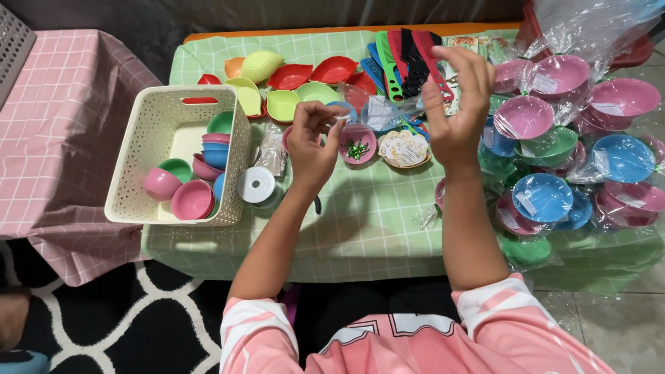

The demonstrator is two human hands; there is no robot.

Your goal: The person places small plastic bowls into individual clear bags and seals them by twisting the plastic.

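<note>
Above the green checked table point(374, 221), the person's two hands are up in the air. The left hand point(312, 149) has its finger and thumb pinched together on something tiny, too small to tell what it is. The right hand point(454, 111) is lifted higher, its fingers curled around the edge of a clear plastic bag point(388, 111) that stretches between both hands. Just under the hands sits a small pink bowl point(358, 144) with little green bows inside, and beside it a round dish of small paper tags point(404, 149).

Left of the hands stands a cream basket point(138, 159) with pink, blue and green bowls in it. A white roll of tape point(256, 185) lies next to the basket. Behind the hands are leaf-shaped dishes point(291, 77) in red, green and orange, and a bunch of coloured combs point(405, 59). On the right, many wrapped bowls point(554, 125) are piled close together.
</note>
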